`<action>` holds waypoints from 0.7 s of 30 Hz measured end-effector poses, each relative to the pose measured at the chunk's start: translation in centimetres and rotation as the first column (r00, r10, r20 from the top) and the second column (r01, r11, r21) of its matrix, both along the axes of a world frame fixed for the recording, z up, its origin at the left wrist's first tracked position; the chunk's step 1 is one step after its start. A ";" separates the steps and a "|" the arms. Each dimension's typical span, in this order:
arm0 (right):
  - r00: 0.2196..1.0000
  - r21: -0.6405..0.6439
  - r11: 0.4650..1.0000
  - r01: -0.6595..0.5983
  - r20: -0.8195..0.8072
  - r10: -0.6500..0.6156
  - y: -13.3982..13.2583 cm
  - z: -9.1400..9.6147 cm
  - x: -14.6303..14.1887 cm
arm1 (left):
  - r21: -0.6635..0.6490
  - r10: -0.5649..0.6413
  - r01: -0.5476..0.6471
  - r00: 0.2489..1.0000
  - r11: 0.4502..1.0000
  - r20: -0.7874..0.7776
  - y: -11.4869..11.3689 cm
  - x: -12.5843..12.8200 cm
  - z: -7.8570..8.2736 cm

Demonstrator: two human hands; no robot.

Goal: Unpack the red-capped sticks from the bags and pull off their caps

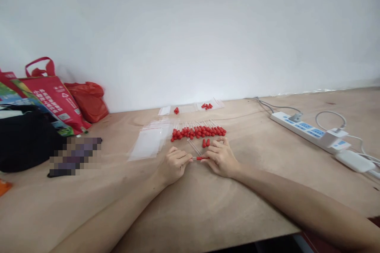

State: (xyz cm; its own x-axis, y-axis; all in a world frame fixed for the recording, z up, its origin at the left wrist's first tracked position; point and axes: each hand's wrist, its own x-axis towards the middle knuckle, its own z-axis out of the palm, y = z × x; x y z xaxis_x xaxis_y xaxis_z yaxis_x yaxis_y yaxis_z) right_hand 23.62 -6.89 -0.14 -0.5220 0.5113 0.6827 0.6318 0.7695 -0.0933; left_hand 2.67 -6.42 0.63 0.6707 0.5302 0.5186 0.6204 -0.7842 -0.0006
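Both my hands rest on the wooden table [208, 205] and meet over one small dropper. My left hand [175, 165] pinches the clear glass tube end, and my right hand [220, 157] pinches the red rubber bulb [202, 158]. Just beyond them lies a row of several finished droppers with red bulbs [198, 130]. Two loose red bulbs [206, 142] and a bare glass tube [194, 147] lie between that row and my fingers.
Clear plastic bags [150, 142] lie left of the row, and more bags with red bulbs [207, 106] sit near the wall. A white power strip [305, 131] with cables is at right. Red bags [56, 99] and a black bag [25, 138] stand at left.
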 end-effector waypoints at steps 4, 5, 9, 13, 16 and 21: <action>1.000 0.000 1.000 -0.027 0.003 0.027 -0.1 0.0 0.1 | -0.019 0.027 -0.028 1.000 0.999 -0.013 -0.3 0.1 0.1; 0.999 -0.005 0.999 -0.032 0.006 0.032 -0.1 0.0 0.1 | -0.028 0.040 -0.040 0.999 0.999 -0.018 -0.3 0.1 0.2; 0.999 -0.030 0.999 -0.043 0.011 0.043 -0.1 0.0 0.4 | -0.033 0.061 -0.061 0.998 0.998 -0.012 -0.3 -0.1 0.0; 0.996 -0.133 0.991 0.010 -0.085 -0.021 0.6 -0.2 1.4 | -0.083 0.120 -0.113 0.989 0.990 0.086 0.2 -1.2 -0.4; 0.953 -0.294 0.955 0.028 -0.281 -0.115 1.5 -0.6 2.0 | -0.167 0.230 -0.207 0.964 0.964 0.131 0.5 -1.6 -0.7; 0.905 -0.367 0.924 0.109 -0.347 -0.245 2.7 -1.4 1.6 | -0.192 0.342 -0.320 0.935 0.928 0.094 0.6 -1.0 -0.7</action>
State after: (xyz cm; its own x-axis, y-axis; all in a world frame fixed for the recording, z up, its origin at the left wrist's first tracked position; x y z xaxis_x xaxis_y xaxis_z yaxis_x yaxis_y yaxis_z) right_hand 25.22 -4.17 -1.50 -0.1368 0.8011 0.5827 0.6178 0.5288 -0.5820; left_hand 1.65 -5.77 -0.02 0.3781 0.7991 0.4675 0.8314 -0.5152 0.2082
